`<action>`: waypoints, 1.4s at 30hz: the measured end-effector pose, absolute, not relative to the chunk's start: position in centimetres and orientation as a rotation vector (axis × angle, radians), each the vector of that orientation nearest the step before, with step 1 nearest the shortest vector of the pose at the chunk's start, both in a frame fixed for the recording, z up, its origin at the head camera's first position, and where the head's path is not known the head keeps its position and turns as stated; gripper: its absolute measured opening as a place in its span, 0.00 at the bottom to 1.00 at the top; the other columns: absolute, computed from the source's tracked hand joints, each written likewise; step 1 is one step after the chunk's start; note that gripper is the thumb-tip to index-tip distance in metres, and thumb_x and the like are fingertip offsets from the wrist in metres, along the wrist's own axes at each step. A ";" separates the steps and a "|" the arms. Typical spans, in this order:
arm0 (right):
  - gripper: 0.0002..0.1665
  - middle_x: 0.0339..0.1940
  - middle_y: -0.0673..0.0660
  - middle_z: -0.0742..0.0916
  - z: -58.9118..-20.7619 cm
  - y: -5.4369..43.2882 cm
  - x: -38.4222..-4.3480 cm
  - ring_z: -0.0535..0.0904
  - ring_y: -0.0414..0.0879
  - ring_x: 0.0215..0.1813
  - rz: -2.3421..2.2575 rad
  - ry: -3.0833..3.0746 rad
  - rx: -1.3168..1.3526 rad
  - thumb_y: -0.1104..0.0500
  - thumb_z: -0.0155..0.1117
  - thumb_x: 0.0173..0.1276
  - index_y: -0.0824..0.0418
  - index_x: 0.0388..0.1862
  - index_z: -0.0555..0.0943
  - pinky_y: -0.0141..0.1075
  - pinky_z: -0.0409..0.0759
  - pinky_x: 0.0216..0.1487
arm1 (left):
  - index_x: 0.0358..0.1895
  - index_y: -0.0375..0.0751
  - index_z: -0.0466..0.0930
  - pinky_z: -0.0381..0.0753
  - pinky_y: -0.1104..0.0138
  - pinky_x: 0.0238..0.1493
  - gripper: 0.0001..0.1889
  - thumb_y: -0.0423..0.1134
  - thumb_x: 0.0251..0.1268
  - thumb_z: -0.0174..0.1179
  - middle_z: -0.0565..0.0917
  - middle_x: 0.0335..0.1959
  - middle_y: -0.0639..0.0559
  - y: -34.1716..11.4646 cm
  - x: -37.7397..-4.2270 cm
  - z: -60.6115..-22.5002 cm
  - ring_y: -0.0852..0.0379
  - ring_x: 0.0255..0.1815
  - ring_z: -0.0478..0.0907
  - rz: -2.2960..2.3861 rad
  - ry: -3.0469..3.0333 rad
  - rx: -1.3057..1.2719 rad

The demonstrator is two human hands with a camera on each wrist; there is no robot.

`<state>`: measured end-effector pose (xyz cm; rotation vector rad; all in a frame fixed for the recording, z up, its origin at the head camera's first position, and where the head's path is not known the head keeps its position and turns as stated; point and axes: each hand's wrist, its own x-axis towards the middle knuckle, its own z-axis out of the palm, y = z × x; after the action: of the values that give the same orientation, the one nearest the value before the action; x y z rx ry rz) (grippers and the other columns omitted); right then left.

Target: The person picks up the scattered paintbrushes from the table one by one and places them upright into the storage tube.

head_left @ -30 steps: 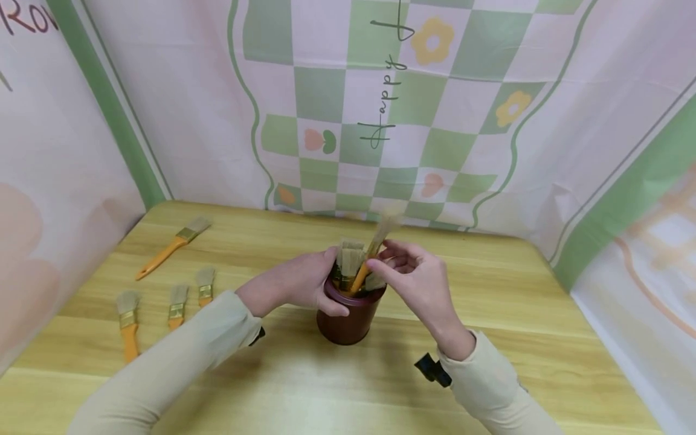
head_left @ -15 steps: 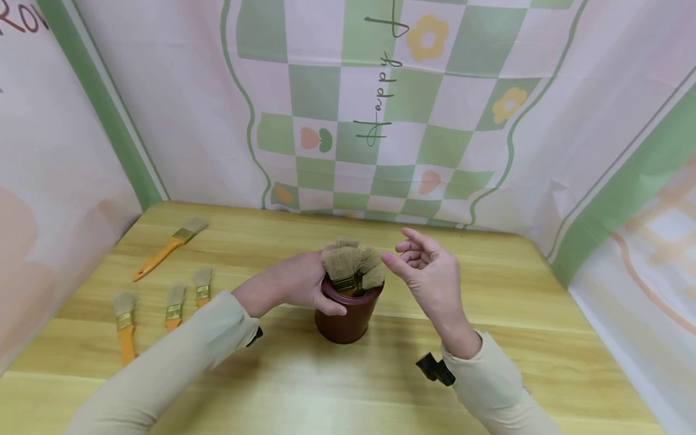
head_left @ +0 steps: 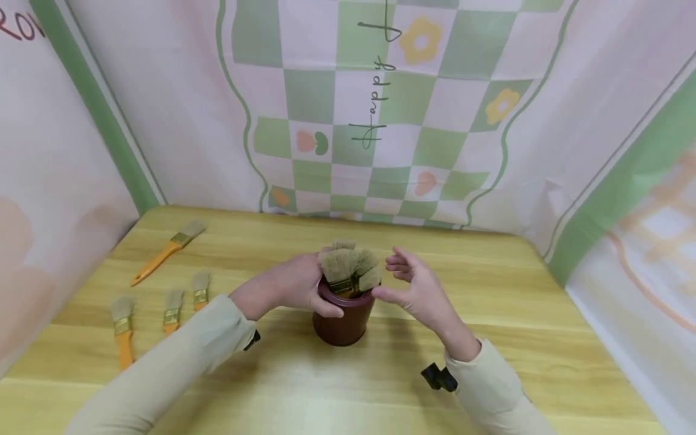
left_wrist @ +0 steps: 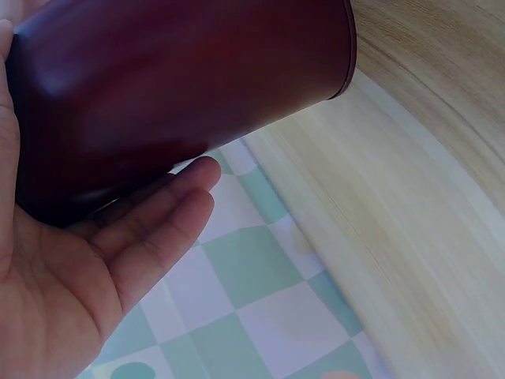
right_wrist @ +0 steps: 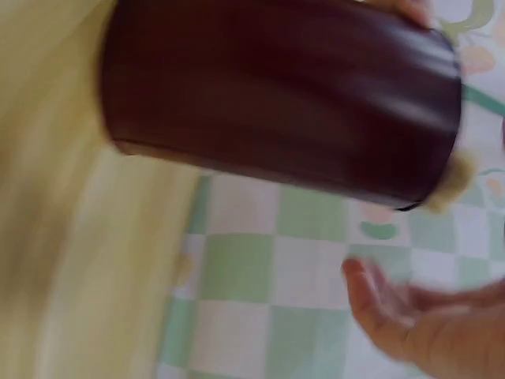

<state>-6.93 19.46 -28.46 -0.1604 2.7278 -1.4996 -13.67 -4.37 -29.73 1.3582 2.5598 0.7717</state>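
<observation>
A dark red round pot stands on the table, with several flat paintbrushes in it, bristles up. My left hand grips the pot near its rim, thumb in front and fingers round the far side. In the left wrist view the left fingers lie along the pot's wall. Just right of the rim, my right hand is held with parted, loosely bent fingers and nothing in them. The right wrist view shows that hand blurred, apart from the pot. The handles inside the pot are hidden.
On the wooden table, several orange-handled paintbrushes lie at the left: one long brush at the back, others nearer, partly beside the left sleeve. A printed cloth hangs behind the table.
The right hand let go of an orange-handled paintbrush, which now sits in the pot with the others. The hand drew back right, then lowered beside the rim. The left hand kept its grip.
</observation>
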 end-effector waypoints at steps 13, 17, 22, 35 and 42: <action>0.67 0.69 0.63 0.71 -32.6 18.8 -8.7 0.66 0.59 0.70 -1.557 2.476 -0.611 0.37 0.79 0.42 0.62 0.74 0.55 0.57 0.63 0.69 | 0.74 0.51 0.56 0.71 0.60 0.66 0.51 0.58 0.45 0.72 0.59 0.75 0.50 -4.4 -13.5 -30.2 0.53 0.67 0.70 0.813 2.541 1.369; 0.68 0.71 0.61 0.68 -33.2 18.8 -9.0 0.62 0.59 0.72 -1.614 2.422 -0.671 0.33 0.76 0.41 0.58 0.75 0.54 0.57 0.59 0.70 | 0.75 0.50 0.55 0.70 0.61 0.67 0.52 0.58 0.45 0.72 0.58 0.76 0.50 -4.4 -13.6 -30.2 0.54 0.68 0.70 0.821 2.534 1.382; 0.70 0.73 0.62 0.66 -33.1 18.9 -9.2 0.60 0.61 0.73 -1.637 2.421 -0.669 0.29 0.74 0.40 0.57 0.75 0.52 0.60 0.56 0.71 | 0.75 0.51 0.55 0.70 0.60 0.67 0.52 0.58 0.45 0.73 0.57 0.76 0.49 -4.3 -13.7 -29.9 0.53 0.68 0.69 0.813 2.541 1.385; 0.66 0.69 0.64 0.70 -33.5 18.6 -9.3 0.65 0.59 0.69 -1.759 2.357 -0.661 0.38 0.79 0.44 0.59 0.74 0.53 0.56 0.60 0.69 | 0.76 0.46 0.50 0.71 0.59 0.66 0.56 0.58 0.45 0.73 0.63 0.72 0.44 -4.2 -13.5 -29.8 0.52 0.65 0.71 0.802 2.551 1.345; 0.61 0.67 0.63 0.72 -33.5 18.4 -9.2 0.67 0.58 0.67 -1.745 2.382 -0.636 0.46 0.80 0.46 0.58 0.73 0.55 0.55 0.62 0.68 | 0.76 0.44 0.49 0.69 0.55 0.67 0.60 0.55 0.39 0.77 0.64 0.70 0.42 -4.8 -13.2 -29.5 0.49 0.67 0.68 0.838 2.481 1.245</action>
<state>-9.20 18.39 -33.50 -0.6359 2.3816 -1.7452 -13.22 -4.82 -29.51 1.2448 2.4807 0.8382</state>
